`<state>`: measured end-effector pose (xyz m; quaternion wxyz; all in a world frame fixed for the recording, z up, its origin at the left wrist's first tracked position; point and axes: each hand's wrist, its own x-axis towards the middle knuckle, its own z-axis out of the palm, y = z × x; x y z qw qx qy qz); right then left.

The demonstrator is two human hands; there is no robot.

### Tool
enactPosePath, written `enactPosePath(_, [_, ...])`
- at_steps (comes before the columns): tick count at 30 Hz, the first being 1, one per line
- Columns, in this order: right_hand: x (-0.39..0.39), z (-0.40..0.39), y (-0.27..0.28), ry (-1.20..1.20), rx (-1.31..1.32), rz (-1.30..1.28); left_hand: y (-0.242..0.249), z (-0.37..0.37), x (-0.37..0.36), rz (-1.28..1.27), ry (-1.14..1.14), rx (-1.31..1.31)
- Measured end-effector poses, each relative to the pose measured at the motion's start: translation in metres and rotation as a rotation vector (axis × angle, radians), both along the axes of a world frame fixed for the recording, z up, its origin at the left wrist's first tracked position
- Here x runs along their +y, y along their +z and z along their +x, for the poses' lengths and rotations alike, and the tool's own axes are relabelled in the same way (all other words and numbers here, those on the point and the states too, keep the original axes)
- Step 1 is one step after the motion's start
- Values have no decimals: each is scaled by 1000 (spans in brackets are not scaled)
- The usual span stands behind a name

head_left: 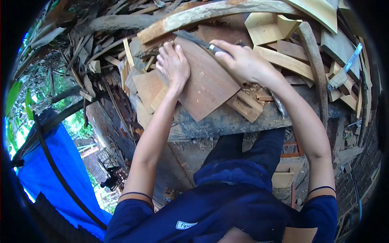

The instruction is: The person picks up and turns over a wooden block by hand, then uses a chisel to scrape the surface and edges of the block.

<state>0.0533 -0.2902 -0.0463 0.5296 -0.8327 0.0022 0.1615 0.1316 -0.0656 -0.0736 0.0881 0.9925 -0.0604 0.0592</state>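
A flat brown wooden board (206,79) with one curved edge lies at an angle on the workbench (210,125). My left hand (175,67) holds the board at its upper left edge, thumb on the near face and fingers over the side. In my right hand (243,60) is the handle of a file (192,38), its long dark blade reaching left across the board's top end. The fingers wrap around the handle below a shiny ferrule. Beneath the board's lower right edge sits a small wood block (247,106) with a groove.
Behind the board, a long curved beam (214,14) arches across the bench. Pale shaped offcuts (265,28) and a curved branch (314,65) crowd the right side. Scrap wood (91,52) is heaped at the left. A blue tarp (60,170) hangs at lower left.
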Motion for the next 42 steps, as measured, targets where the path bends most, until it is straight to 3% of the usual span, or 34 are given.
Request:
enactPosePath(10, [5, 22, -3, 54, 22, 17, 2, -1, 2, -5, 26, 39])
enactPosePath(14, [-12, 1, -20, 41, -100, 18, 2, -1, 2, -15, 8, 10])
enactPosePath(18, [-8, 22, -23, 106, 69, 147, 2, 0, 2, -25, 17, 24])
enactPosePath(20, [-11, -1, -27, 84, 16, 177, 3, 0, 1, -21, 19, 29])
enactPosePath(22, [-18, -34, -11, 32, -180, 64, 2, 1, 0, -23, 30, 42])
enactPosePath(24, [-21, -54, 37, 26, 161, -23, 1, 1, 1, -5, 24, 44])
enactPosePath(28, [-8, -45, 56, 52, 213, -224, 1, 1, -1, -18, 26, 42])
enactPosePath(29, [-2, -37, 48, 31, 103, -295, -2, 1, 0, -14, 29, 23])
enactPosePath(40, [2, -32, 39, -13, 4, -317, 1, 1, 0, -1, 29, 23])
enactPosePath(42, [-1, -42, 49, 26, 121, -276, 2, 0, 0, -24, 26, 5])
